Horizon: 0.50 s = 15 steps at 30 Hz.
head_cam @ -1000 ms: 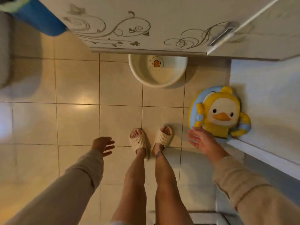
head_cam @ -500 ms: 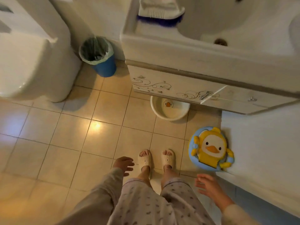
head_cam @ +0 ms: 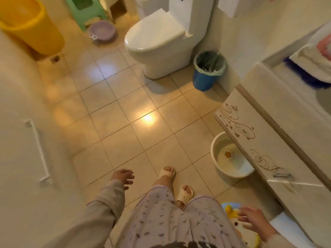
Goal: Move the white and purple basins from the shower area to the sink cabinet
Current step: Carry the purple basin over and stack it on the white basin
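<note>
Compared with half a second ago, the view has been swung to the left: the sink cabinet (head_cam: pixel 268 145), formerly across the top, is now seen along the right edge, and the toilet (head_cam: pixel 157 43) has been brought to the upper centre. The purple basin (head_cam: pixel 102 31), not seen before, is now shown at the upper left.

The left hand (head_cam: pixel 122 177) is held empty at the lower centre-left, fingers spread loosely above the tiled floor (head_cam: pixel 125 111). The right hand (head_cam: pixel 254 218) is held open and empty at the lower right, over a yellow duck toy (head_cam: pixel 231 212) which is partly hidden by it.

The white basin (head_cam: pixel 231 158) is seen on the floor at centre right, partly tucked under the cabinet front, with a duck picture on its bottom. The purple basin is set on the floor beside a green stool (head_cam: pixel 84 9), with a yellow bucket (head_cam: pixel 30 24) further left. Between the person and the purple basin, the toilet and a blue waste bin (head_cam: pixel 208 70) are found to the right of the open floor. Slippered feet are seen at lower centre.
</note>
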Tool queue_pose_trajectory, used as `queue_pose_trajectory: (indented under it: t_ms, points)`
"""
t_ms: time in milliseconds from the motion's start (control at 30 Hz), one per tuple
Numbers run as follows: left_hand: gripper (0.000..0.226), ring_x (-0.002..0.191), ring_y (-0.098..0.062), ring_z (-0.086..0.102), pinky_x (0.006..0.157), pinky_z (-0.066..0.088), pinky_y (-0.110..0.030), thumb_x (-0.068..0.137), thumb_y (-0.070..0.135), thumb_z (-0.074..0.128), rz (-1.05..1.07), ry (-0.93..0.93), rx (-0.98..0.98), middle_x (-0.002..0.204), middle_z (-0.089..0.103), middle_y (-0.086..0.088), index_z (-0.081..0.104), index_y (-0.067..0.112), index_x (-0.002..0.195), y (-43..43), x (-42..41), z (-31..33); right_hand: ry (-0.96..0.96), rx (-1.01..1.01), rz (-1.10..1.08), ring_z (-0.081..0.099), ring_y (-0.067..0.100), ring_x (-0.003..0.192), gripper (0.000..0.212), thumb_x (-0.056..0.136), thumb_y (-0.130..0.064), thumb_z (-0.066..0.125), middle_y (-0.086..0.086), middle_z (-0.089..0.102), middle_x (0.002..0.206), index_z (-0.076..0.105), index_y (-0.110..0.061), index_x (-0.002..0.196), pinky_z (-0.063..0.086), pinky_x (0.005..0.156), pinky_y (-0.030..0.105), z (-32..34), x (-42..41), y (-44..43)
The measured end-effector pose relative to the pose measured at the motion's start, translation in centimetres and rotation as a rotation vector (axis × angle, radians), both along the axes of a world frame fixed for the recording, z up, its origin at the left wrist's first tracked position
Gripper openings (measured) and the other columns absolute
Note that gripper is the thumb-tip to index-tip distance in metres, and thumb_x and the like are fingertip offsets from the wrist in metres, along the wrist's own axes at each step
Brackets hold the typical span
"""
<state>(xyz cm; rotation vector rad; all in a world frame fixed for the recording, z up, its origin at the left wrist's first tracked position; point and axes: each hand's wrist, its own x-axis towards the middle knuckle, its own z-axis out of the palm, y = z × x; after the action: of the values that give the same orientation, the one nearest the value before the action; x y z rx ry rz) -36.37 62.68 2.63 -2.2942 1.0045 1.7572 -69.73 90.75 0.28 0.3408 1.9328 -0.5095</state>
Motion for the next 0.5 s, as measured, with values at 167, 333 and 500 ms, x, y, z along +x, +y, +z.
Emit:
queue_pose_trajectory:
  t_ms: [167,333,500]
  points:
    - [0.025,0.082,-0.029,0.057,0.062,0.041,-0.028,0.093,0.006,0.044,0.327,-0.046,0.094,0.1,0.06,-0.017,0.059,0.0,0.113,7.3,6.7,-1.4,-0.006,-0.061,0.337,0.055,0.02,0.066,0.009,0.094,-0.006,0.049,0.011,0.058,0.079,0.058,-0.005,0.095,0.04,0.058,0.028,-1.2,0.2,-7.7]
    - [0.034,0.082,-0.028,0.055,0.066,0.04,-0.031,0.094,0.01,0.043,0.542,-0.046,0.182,0.108,0.058,-0.018,0.053,-0.001,0.125,11.5,10.1,-2.6,-0.02,-0.191,0.548,0.06,0.022,0.073,0.013,0.092,-0.002,0.051,0.011,0.064,0.087,0.061,-0.007,0.099,0.049,0.059,0.029,-0.7,2.1,-19.0]
    - [0.034,0.067,-0.022,0.052,0.06,0.04,-0.028,0.094,0.012,0.043,0.678,-0.053,0.241,0.103,0.058,-0.015,0.055,0.0,0.124,10.1,12.1,-3.7,-0.043,-0.286,0.686,0.061,0.023,0.077,0.014,0.091,-0.003,0.051,0.009,0.065,0.086,0.061,-0.013,0.089,0.05,0.065,0.031,0.4,4.9,-28.8]
